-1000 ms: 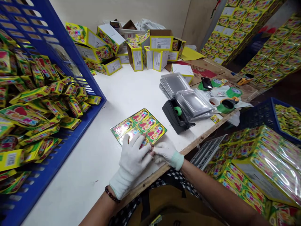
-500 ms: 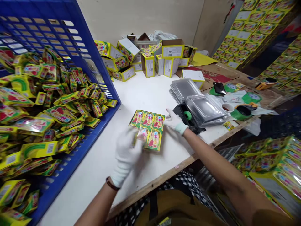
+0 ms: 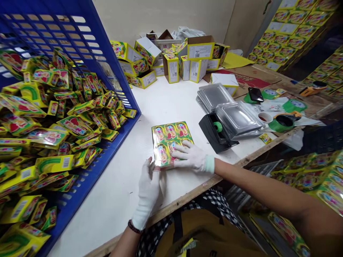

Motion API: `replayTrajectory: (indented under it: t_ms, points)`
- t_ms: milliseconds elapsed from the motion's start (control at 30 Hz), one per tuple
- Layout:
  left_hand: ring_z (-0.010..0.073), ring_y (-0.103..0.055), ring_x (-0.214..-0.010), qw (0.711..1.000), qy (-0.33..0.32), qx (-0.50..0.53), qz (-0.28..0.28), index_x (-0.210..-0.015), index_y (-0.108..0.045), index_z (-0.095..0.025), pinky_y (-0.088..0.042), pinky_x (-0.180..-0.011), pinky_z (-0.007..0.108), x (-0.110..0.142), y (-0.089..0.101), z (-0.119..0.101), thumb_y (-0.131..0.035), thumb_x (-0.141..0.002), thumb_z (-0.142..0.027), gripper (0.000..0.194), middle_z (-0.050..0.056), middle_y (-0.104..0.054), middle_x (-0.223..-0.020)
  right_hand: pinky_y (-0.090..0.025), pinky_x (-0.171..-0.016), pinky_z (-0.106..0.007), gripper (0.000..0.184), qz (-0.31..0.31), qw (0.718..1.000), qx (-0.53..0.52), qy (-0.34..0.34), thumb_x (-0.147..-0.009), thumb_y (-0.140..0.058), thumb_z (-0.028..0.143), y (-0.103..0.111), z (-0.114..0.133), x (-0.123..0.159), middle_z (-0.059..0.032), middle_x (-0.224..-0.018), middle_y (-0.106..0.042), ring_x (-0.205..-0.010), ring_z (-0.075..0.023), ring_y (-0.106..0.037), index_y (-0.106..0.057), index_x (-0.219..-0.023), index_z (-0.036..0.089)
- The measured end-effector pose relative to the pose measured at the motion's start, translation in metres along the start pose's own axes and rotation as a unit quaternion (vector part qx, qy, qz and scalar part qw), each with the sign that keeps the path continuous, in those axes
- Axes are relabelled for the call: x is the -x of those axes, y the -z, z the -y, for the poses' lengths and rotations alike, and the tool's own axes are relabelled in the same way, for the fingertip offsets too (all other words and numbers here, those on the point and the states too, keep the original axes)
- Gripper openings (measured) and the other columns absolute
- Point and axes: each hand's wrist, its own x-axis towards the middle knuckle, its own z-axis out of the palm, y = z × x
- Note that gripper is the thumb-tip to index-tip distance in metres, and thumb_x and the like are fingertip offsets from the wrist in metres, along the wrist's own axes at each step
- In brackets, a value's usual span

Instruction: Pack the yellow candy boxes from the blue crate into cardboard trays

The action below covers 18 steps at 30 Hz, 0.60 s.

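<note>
A block of small boxes (image 3: 171, 132), set in two rows on a white desk (image 3: 166, 101). The right hand (image 3: 191, 157), gloved, lies across the block's near right part; the left hand (image 3: 148, 187), also gloved, is at its near left corner, fingers parted. Left of the block: a blue crate (image 3: 104, 162) of loose boxes (image 3: 77, 126). Right: a black tape dispenser (image 3: 211, 137) beside stacked clear trays (image 3: 237, 116). Behind: larger cartons (image 3: 171, 69).

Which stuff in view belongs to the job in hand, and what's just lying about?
In the job:
pack of small boxes, with the right hand spread on it and the left hand at its near-left corner
blue basket of loose boxes, probably
tape dispenser, untouched, possibly

Lying about, likely:
phone
yellow sheet
orange tool
</note>
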Motion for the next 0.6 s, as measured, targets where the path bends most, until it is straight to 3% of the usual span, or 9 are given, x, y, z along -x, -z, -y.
replayTrajectory:
  t_ms: [67, 167, 233, 300, 367, 400, 467, 533, 600]
  points:
    - [0.0266, -0.06, -0.118, 0.998, -0.036, -0.038, -0.021, -0.144, -0.038, -0.021, -0.053, -0.095, 0.045, 0.0, -0.002, -0.012, -0.055, -0.092, -0.027, 0.055, 0.017, -0.058, -0.131, -0.022, -0.11, -0.063, 0.044, 0.008, 1.0, -0.014, 0.003, -0.089, -0.055, 0.017, 0.006, -0.013, 0.011, -0.0117, -0.144, -0.053, -0.14, -0.0326, -0.034, -0.059, -0.131, 0.027]
    - [0.0277, -0.062, -0.106, 0.963, -0.225, -0.146, -0.027, -0.119, -0.061, -0.021, -0.053, -0.087, 0.045, -0.016, 0.001, -0.019, -0.061, -0.087, -0.02, 0.032, 0.015, -0.063, -0.119, -0.026, -0.112, -0.058, 0.039, 0.012, 0.996, -0.086, -0.01, -0.089, -0.054, 0.02, 0.024, -0.013, 0.025, -0.0109, -0.142, -0.055, -0.137, -0.0305, -0.039, -0.062, -0.127, 0.025]
    - [0.023, -0.063, -0.087, 0.93, -0.324, -0.174, -0.003, -0.103, -0.067, -0.021, -0.053, -0.074, 0.038, -0.03, 0.007, -0.018, -0.059, -0.086, -0.016, 0.019, 0.011, -0.066, -0.101, -0.037, -0.108, -0.048, 0.032, -0.046, 0.983, -0.16, -0.083, -0.093, -0.049, 0.024, 0.04, -0.008, 0.043, -0.0104, -0.13, -0.062, -0.126, -0.0266, -0.05, -0.066, -0.121, 0.024]
    - [0.0198, -0.061, -0.078, 0.916, -0.364, -0.166, 0.021, -0.1, -0.067, -0.021, -0.051, -0.067, 0.033, -0.04, 0.011, -0.015, -0.057, -0.086, -0.014, 0.019, 0.009, -0.067, -0.091, -0.045, -0.099, -0.042, 0.029, -0.175, 0.935, -0.184, -0.248, -0.096, -0.045, 0.028, 0.057, -0.009, 0.071, -0.0108, -0.115, -0.066, -0.111, -0.0239, -0.059, -0.068, -0.113, 0.023]
    - [0.0197, -0.062, -0.079, 0.913, -0.376, -0.156, 0.023, -0.1, -0.066, -0.021, -0.051, -0.068, 0.032, -0.046, 0.014, -0.011, -0.057, -0.086, -0.015, 0.018, 0.009, -0.067, -0.092, -0.046, -0.097, -0.042, 0.028, -0.289, 0.843, -0.147, -0.429, -0.095, -0.046, 0.034, 0.07, -0.019, 0.104, -0.0111, -0.107, -0.065, -0.104, -0.0246, -0.059, -0.069, -0.106, 0.021]
    - [0.0196, -0.062, -0.08, 0.911, -0.383, -0.151, 0.018, -0.099, -0.066, -0.021, -0.051, -0.068, 0.032, -0.048, 0.014, -0.01, -0.057, -0.086, -0.015, 0.017, 0.009, -0.066, -0.092, -0.044, -0.097, -0.043, 0.028, -0.305, 0.801, -0.14, -0.496, -0.093, -0.048, 0.037, 0.075, -0.027, 0.12, -0.0108, -0.105, -0.065, -0.104, -0.0255, -0.058, -0.07, -0.101, 0.021]
    - [0.0189, -0.063, -0.08, 0.908, -0.394, -0.142, 0.013, -0.098, -0.066, -0.022, -0.052, -0.068, 0.031, -0.05, 0.014, -0.009, -0.057, -0.086, -0.015, 0.017, 0.008, -0.066, -0.092, -0.043, -0.096, -0.044, 0.028, -0.267, 0.756, -0.172, -0.572, -0.086, -0.054, 0.043, 0.08, -0.044, 0.145, -0.0089, -0.1, -0.067, -0.1, -0.0262, -0.059, -0.072, -0.09, 0.021]
    - [0.0187, -0.063, -0.079, 0.903, -0.406, -0.139, 0.015, -0.099, -0.065, -0.022, -0.052, -0.068, 0.03, -0.052, 0.013, -0.01, -0.057, -0.086, -0.015, 0.017, 0.008, -0.065, -0.092, -0.047, -0.088, -0.041, 0.027, -0.214, 0.744, -0.228, -0.591, -0.079, -0.061, 0.046, 0.078, -0.057, 0.158, -0.0053, -0.084, -0.068, -0.086, -0.0244, -0.061, -0.072, -0.075, 0.021]
    - [0.0191, -0.063, -0.078, 0.897, -0.418, -0.143, 0.012, -0.099, -0.063, -0.021, -0.052, -0.067, 0.031, -0.053, 0.013, -0.011, -0.056, -0.087, -0.015, 0.016, 0.009, -0.064, -0.092, -0.048, -0.081, -0.038, 0.03, -0.207, 0.744, -0.249, -0.585, -0.074, -0.066, 0.048, 0.075, -0.064, 0.161, -0.0023, -0.072, -0.065, -0.074, -0.0216, -0.06, -0.067, -0.062, 0.021]
